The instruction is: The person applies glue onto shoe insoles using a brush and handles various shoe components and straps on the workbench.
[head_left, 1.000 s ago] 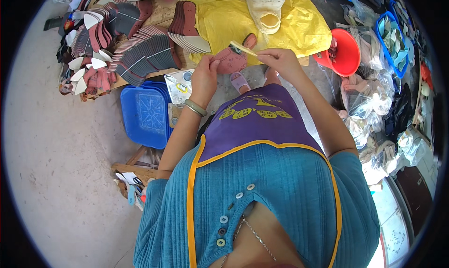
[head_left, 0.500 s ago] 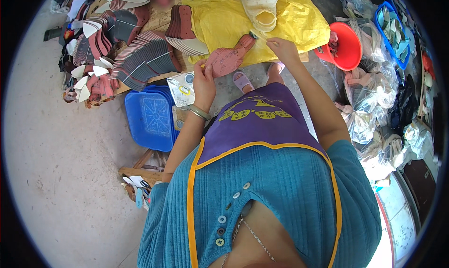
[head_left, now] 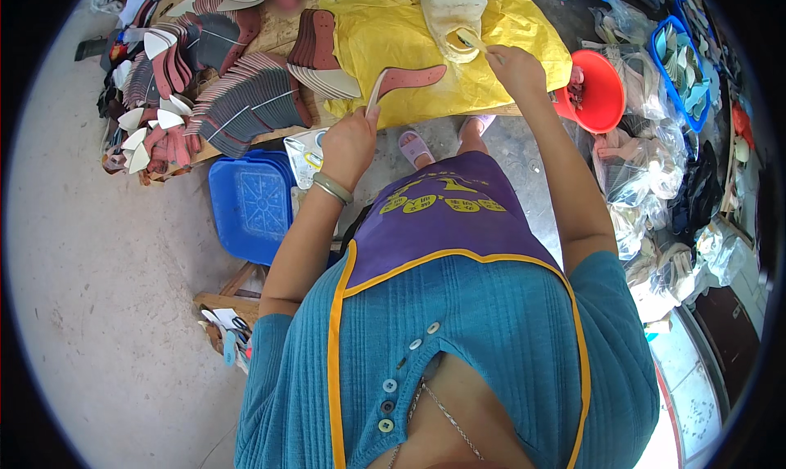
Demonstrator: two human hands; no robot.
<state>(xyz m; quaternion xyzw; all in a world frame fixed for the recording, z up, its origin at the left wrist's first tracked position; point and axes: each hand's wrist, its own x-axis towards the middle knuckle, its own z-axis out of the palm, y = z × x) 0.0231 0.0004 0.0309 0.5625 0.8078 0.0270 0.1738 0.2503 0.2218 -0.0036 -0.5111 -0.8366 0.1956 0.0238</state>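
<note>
My left hand (head_left: 347,148) is closed on the front part of a shoe insole (head_left: 416,77). The insole is tilted nearly edge-on, with its reddish narrow end reaching right above the yellow sheet (head_left: 524,39). In my right hand (head_left: 517,74) is a brush (head_left: 472,38), pinched by its pale handle. The brush's head is at the cut-out opening of a whitish plastic jug (head_left: 453,9), which lies on the sheet; bristles and contents cannot be made out. Just left of the sheet, a fanned stack of insoles (head_left: 314,47) lies near my left hand.
Rows of overlapped insoles (head_left: 246,101) cover the table's left side. Stacked blue baskets (head_left: 251,211) stand below its left edge. A red bucket (head_left: 602,92) with reddish pieces stands right of the sheet, beside plastic bags (head_left: 647,170) and a blue basket (head_left: 684,68).
The insole has turned from its broad reddish face to nearly edge-on. My right hand has moved the brush from the insole's narrow end up to the jug's opening.
</note>
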